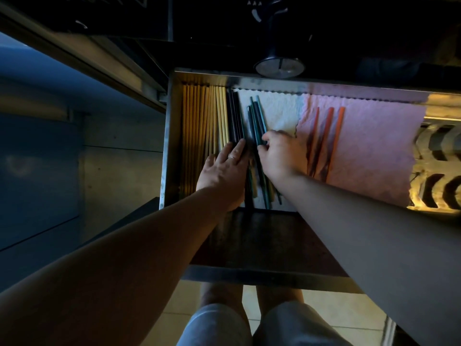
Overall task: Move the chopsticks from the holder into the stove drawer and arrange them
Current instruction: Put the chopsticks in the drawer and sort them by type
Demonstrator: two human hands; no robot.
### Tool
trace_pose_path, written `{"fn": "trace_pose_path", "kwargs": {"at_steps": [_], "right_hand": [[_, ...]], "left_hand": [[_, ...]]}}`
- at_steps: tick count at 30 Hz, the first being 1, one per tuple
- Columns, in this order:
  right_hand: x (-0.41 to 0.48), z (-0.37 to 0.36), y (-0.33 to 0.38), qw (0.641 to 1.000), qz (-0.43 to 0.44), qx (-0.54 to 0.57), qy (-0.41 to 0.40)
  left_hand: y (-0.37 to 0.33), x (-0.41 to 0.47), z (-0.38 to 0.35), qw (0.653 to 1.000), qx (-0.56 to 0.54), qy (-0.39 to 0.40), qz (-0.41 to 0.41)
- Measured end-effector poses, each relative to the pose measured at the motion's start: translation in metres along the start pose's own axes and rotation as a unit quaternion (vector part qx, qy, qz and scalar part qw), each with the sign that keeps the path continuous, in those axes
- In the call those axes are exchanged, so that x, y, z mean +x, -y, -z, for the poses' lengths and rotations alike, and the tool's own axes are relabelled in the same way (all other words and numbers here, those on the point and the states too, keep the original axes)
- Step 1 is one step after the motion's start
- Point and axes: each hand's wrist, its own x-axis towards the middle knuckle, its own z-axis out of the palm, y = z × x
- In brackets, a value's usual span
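Note:
The open metal stove drawer (pixel 172 136) holds rows of chopsticks lying lengthwise. Several tan wooden chopsticks (pixel 199 121) fill its left side, with black chopsticks (pixel 235 116) beside them. A loose bunch of teal chopsticks (pixel 257 116) lies on white paper towel (pixel 279 113). Three orange chopsticks (pixel 326 136) rest on pink paper towel (pixel 374 146). My left hand (pixel 224 171) lies flat, fingers pressed on the black chopsticks. My right hand (pixel 282 156) pinches the teal chopsticks with curled fingers. No holder is in view.
A dark round knob (pixel 279 67) on a stem hangs over the drawer's back rim. A patterned metal grate (pixel 436 171) sits at the drawer's right end. The dark drawer front (pixel 262 243) is near me, with tiled floor and my knees below. A cabinet wall stands left.

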Motion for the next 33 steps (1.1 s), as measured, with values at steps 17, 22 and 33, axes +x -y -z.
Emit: {"fn": "trace_pose_path", "kwargs": {"at_steps": [17, 22, 33], "right_hand": [[0.008, -0.002, 0.005, 0.996, -0.078, -0.042, 0.013], [0.007, 0.0, 0.004, 0.999, -0.053, -0.005, -0.001], [0.008, -0.002, 0.013, 0.996, -0.044, -0.076, 0.027]], "left_hand": [[0.011, 0.003, 0.004, 0.998, -0.042, 0.045, -0.02], [0.011, 0.003, 0.004, 0.997, -0.047, 0.05, -0.019], [0.01, 0.003, 0.004, 0.997, -0.051, 0.054, -0.022]]}}
